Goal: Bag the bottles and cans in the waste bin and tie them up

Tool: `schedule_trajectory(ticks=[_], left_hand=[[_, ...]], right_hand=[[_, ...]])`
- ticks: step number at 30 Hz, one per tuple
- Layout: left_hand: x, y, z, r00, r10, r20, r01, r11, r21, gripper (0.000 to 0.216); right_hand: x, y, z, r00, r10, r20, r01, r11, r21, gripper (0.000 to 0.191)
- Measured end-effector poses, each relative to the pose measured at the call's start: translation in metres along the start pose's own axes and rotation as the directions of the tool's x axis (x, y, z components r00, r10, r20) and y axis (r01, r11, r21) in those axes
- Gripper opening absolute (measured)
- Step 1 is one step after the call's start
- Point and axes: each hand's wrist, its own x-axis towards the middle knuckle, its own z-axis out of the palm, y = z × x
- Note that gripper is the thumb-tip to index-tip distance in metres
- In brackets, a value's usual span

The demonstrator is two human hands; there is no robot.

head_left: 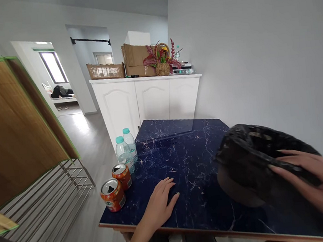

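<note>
My left hand (161,202) lies flat on the dark blue marble-patterned table (180,165), fingers stretched out and holding nothing. On the right, my right hand (311,170) grips the rim of a trash bin (240,189) lined with a black plastic bag (248,154). The bin is tilted and somewhat blurred, and I cannot tell whether its base touches the table. Left of my left hand, at the table's left edge, stand two opened orange drink cans (113,195). Behind them are two clear plastic bottles (123,154) with teal caps.
A white cabinet (119,102) stands beyond the table, bearing cardboard boxes (137,60) and a flower basket (162,69). To the left is a metal rack (49,209) with a brown mat (15,128) over it. A grey wall (258,57) rises at right. A person (60,92) lies in a far room.
</note>
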Motion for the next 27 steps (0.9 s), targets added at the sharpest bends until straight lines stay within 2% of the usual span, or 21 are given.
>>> schedule_trajectory(ticks=[6, 10, 14, 16, 20, 23, 27], left_hand=[[-0.002, 0.001, 0.003, 0.998, 0.027, -0.055, -0.027, 1.000, 0.006, 0.031], [-0.003, 0.000, 0.006, 0.999, 0.027, -0.034, -0.027, 0.999, 0.018, 0.030], [-0.003, 0.001, 0.006, 0.999, 0.025, -0.030, -0.024, 0.999, 0.028, 0.030], [-0.003, 0.001, 0.006, 0.999, 0.031, -0.036, -0.030, 0.999, 0.035, 0.029], [-0.002, 0.001, 0.007, 0.998, 0.042, -0.051, -0.040, 0.998, 0.051, 0.029], [-0.001, 0.001, 0.006, 0.998, 0.040, -0.047, -0.037, 0.997, 0.060, 0.029], [0.000, 0.004, 0.004, 0.999, 0.036, -0.027, -0.033, 0.996, 0.081, 0.030]], right_hand=[[0.026, -0.062, 0.026, 0.975, -0.198, 0.102, 0.165, 0.949, 0.267, 0.029], [0.041, -0.083, 0.042, 0.940, -0.310, 0.144, 0.238, 0.895, 0.377, 0.023], [0.041, -0.093, 0.056, 0.933, -0.344, 0.107, 0.282, 0.881, 0.379, 0.025], [0.032, -0.094, 0.060, 0.948, -0.307, 0.078, 0.262, 0.899, 0.351, 0.040], [-0.001, -0.085, 0.068, 0.987, -0.147, 0.059, 0.116, 0.924, 0.363, 0.077], [-0.030, -0.065, 0.083, 0.995, 0.007, 0.102, -0.046, 0.922, 0.385, 0.086], [-0.065, -0.021, 0.118, 0.957, 0.168, 0.237, -0.248, 0.897, 0.367, 0.088]])
